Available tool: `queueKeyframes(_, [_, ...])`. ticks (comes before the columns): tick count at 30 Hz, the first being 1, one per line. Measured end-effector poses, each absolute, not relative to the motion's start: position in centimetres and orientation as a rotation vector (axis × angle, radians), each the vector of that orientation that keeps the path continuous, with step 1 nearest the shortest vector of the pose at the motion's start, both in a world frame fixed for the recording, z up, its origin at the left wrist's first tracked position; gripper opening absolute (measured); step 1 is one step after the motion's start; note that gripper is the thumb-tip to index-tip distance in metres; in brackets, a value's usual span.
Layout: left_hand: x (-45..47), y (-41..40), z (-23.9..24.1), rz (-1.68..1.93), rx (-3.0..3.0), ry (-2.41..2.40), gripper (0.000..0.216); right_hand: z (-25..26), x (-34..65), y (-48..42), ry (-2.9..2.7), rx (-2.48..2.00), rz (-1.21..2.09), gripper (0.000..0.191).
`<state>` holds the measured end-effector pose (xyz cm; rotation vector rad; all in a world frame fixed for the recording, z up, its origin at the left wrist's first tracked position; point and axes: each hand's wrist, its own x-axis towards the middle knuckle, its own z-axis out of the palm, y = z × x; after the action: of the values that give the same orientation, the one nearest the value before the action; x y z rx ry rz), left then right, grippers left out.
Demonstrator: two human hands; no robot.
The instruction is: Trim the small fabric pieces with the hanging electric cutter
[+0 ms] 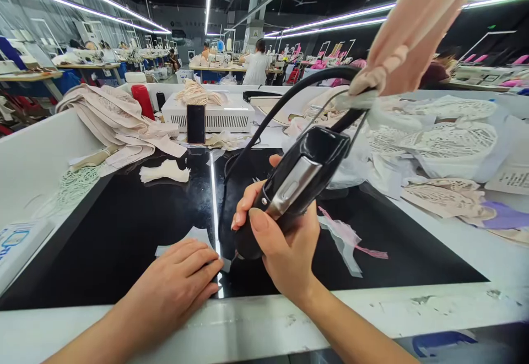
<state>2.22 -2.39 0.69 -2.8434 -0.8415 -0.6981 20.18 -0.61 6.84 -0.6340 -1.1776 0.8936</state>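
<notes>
My right hand (289, 243) is wrapped round a black corded electric hand tool (295, 179) with a silver panel and button. The tool is tilted, its rounded black front end low over the black mat (124, 243), just right of my left hand. What its tip touches is hard to make out. My left hand (182, 276) lies flat, fingers stretched out, on a small pale translucent fabric piece (199, 235) whose edges show beyond the fingers. The tool's rear end hangs from a knotted pink fabric strip (413, 33), with a black cable (281, 102) looping away from it.
Pale and pink scraps (345, 237) lie right of the tool. A cream fabric piece (164, 172) sits further back. Beige fabric (115, 116) is heaped left, lace pieces (450, 141) right. A phone (195, 124) leans on a white vented box (229, 116). Beyond stands a person (255, 66).
</notes>
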Motion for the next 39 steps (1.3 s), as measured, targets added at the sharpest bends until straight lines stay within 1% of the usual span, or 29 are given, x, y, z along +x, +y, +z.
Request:
queueKeyframes(19, [2.32,-2.36,0.1,-0.688,-2.875,-0.867,0.031,7.22,19.8,-0.26,-1.194,-0.669,0.879,0.031])
queueKeyframes(25, [2.28,-2.27,0.3,-0.651,-2.863,-0.83,0.03,6.91,19.77,-0.11,-1.214,-0.744,0.781,0.027])
queueKeyframes(27, [2.29,-2.26,0.4,-0.656,-2.858,-0.83,0.03,6.95,19.82,-0.14,-1.207,-0.739,0.795,0.026])
queueKeyframes(33, [2.26,-2.24,0.08,-0.673,-2.854,-0.841,0.031,7.0,19.94,-0.74,-1.166,-0.653,0.881,0.034])
queueKeyframes(39, [2.4,-2.28,-0.13,-0.674,-2.865,-0.832,0.03,6.76,19.67,-0.88,-1.184,-0.697,0.862,0.029])
